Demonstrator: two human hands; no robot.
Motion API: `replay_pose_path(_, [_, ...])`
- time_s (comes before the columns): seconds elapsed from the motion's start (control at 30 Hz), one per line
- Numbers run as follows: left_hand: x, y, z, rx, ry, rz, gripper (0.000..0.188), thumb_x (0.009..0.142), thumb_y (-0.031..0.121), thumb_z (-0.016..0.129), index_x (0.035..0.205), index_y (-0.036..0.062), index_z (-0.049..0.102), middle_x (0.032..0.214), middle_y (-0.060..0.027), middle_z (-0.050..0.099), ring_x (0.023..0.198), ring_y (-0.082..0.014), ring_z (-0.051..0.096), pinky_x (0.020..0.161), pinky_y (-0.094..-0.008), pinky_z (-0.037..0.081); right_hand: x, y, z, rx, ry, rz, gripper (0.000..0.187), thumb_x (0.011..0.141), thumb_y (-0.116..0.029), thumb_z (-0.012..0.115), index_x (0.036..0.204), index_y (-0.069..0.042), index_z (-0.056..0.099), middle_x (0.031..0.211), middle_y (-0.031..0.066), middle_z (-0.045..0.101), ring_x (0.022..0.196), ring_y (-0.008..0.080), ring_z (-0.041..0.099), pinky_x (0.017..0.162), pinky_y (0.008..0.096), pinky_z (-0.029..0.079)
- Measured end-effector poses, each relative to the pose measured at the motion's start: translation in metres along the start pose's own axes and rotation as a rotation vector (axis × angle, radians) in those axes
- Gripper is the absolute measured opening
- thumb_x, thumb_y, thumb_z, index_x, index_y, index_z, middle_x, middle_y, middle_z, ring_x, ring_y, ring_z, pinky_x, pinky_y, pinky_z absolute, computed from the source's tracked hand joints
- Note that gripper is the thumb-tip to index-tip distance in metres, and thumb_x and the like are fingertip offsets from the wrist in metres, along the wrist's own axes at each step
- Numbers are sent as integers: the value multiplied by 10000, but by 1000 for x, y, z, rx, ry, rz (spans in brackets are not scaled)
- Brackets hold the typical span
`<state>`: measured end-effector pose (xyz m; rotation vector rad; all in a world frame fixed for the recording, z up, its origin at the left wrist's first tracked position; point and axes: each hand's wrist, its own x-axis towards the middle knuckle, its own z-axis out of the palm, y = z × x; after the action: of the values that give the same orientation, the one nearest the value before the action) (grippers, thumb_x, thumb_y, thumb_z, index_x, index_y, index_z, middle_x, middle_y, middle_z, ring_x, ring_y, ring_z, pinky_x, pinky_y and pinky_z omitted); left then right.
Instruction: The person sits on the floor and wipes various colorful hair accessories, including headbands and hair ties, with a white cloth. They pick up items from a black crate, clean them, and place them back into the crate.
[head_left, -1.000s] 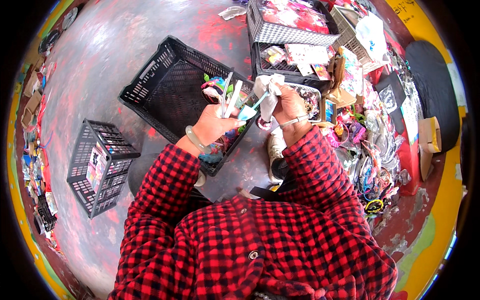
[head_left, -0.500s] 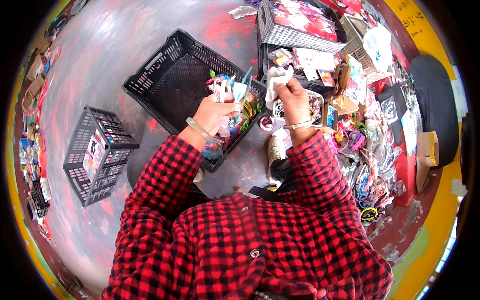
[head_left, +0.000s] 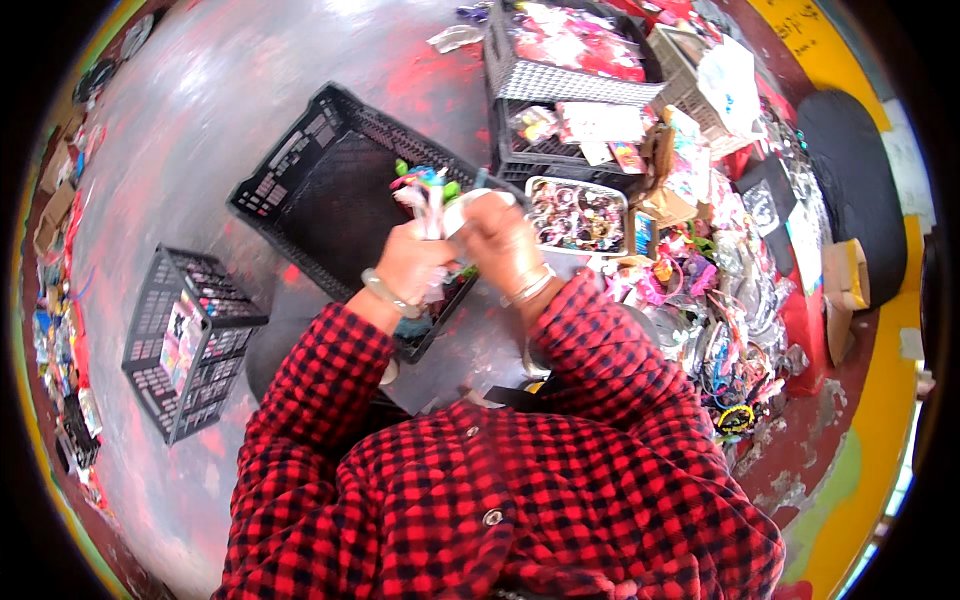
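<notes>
Fingers of the left hand (head_left: pixel 408 266), in the head view, are clenched round a bundle of pale strips (head_left: pixel 433 212) that rises above the fist, over the right-hand end of a large black slatted crate (head_left: pixel 290 160). Those of the right hand (head_left: pixel 500 240), blurred, appear to pinch a white cloth (head_left: pixel 461 210) just beside the bundle; whether the two touch I cannot tell. The strips look thin and should be light, bendy and rather smooth, likely to slip past one another under a loose grip, so the gathered middle seems the best place to take hold. The cloth is probably soft and weightless in feel, hard to break, and best pinched by a bunched edge. Bright hair accessories (head_left: pixel 411 184) lie in the crate behind the left fist. Below spreads a grey floor (head_left: pixel 370 50) smeared with red, on which a small black crate (head_left: pixel 190 345) stands to the left. To the right, a white tray (head_left: pixel 624 225) of small bands sits near stacked crates (head_left: pixel 560 82), with a tangled heap of accessories (head_left: pixel 740 330) beyond and a dark rounded cushion (head_left: pixel 858 180) near the yellow-edged rim.
</notes>
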<state>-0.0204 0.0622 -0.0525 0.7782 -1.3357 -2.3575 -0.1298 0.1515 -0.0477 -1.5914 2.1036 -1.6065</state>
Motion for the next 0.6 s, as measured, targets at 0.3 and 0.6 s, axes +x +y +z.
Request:
replay_pose_path(0.3, [3, -5, -5, -51, -35, 35, 193, 711, -51, 561, 898, -24, 603, 761, -59, 603, 641, -119, 576, 558, -221, 466, 0, -10, -5, 34, -113, -52, 109, 691, -17, 589, 784, -43, 536, 765, 125, 525, 696, 314, 546, 615, 360, 454])
replay_pose_path(0.6, [1, 13, -4, -152, -164, -3, 192, 760, 16, 590, 949, -18, 594, 807, -67, 620, 677, -134, 589, 562, -223, 442, 27, 35, -33, 429, 216, 644, 82, 782, -107, 605, 798, -27, 595, 701, 7, 580, 614, 56, 515, 544, 204, 424])
